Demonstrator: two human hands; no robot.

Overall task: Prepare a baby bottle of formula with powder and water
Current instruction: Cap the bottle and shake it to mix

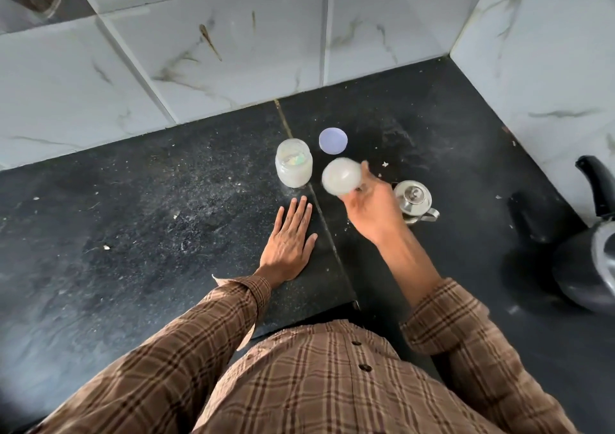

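Observation:
My right hand (374, 208) grips a milky white baby bottle (341, 176) above the dark counter, and the bottle looks blurred with motion. Left of it stands an open clear jar (294, 163) with white powder inside. The jar's pale lilac lid (333, 140) lies flat on the counter behind the bottle. My left hand (289, 242) rests flat on the counter just in front of the jar, fingers straight and holding nothing.
A small steel lidded pot (415, 200) stands right beside my right hand. A dark kettle (592, 260) sits at the right edge. Marble-look wall tiles (233, 50) close off the back and right. Crumbs and powder speckle the black counter (149, 207).

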